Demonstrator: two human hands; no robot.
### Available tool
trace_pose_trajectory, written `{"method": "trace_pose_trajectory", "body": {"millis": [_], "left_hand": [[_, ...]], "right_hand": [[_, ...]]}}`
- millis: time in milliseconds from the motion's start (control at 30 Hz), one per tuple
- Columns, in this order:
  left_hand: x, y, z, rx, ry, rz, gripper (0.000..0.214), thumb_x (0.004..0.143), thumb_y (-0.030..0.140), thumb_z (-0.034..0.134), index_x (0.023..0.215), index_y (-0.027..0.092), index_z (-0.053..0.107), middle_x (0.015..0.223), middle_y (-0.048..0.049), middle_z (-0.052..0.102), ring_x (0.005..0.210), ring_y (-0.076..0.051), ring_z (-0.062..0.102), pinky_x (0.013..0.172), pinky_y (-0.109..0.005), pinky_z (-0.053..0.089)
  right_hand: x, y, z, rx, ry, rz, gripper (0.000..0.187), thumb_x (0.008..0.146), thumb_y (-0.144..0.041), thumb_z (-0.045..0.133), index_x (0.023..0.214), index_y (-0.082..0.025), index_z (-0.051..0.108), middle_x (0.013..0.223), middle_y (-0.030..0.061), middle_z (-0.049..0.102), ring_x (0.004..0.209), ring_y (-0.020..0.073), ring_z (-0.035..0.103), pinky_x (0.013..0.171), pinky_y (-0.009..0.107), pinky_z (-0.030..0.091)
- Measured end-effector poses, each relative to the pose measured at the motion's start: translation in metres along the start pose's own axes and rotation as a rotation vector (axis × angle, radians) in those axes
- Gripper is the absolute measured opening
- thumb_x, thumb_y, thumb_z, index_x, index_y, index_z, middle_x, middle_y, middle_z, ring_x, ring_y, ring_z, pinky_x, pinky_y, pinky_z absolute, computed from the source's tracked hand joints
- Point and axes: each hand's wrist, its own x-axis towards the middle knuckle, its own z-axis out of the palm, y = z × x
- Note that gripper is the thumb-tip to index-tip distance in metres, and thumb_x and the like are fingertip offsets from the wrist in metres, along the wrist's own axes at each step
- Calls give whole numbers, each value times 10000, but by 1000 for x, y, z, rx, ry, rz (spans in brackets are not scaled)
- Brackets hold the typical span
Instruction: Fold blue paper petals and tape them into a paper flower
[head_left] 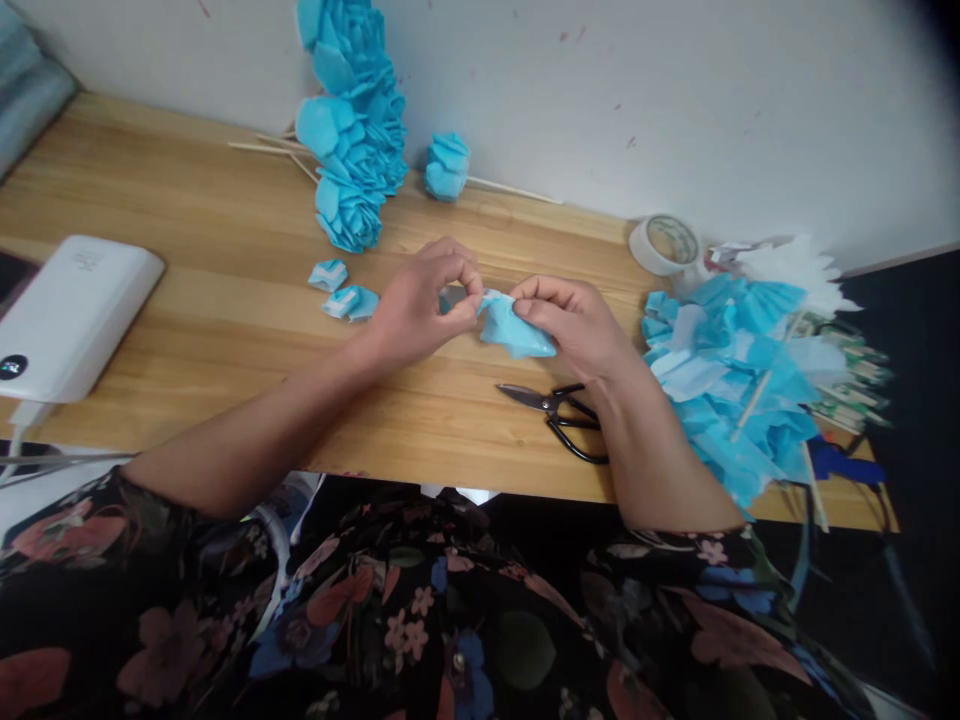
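Pinching blue paper [519, 332], right hand [576, 318]

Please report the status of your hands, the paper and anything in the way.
Right hand gripping blue paper; left hand pinching its edge. Scissors nearby on table, not between hands.

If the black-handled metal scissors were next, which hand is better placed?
Likely the right hand: the scissors lie closer to it than to the left hand, handles on its side. It holds a blue crinkled paper piece, though, so needs freeing.
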Motion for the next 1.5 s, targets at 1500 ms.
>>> {"method": "trace_pose_trajectory", "body": {"millis": [1500], "left_hand": [[-2, 11, 9, -902, 114, -718, 297, 907, 296, 774, 739, 185, 556, 703, 19, 649, 657, -129, 647, 736, -297, 568]], "right_hand": [[11, 13, -7, 276, 505, -96, 403, 821, -465, 799, 1152, -292, 649, 1008, 2, 778, 889, 163, 743, 721, 282, 591]]}}
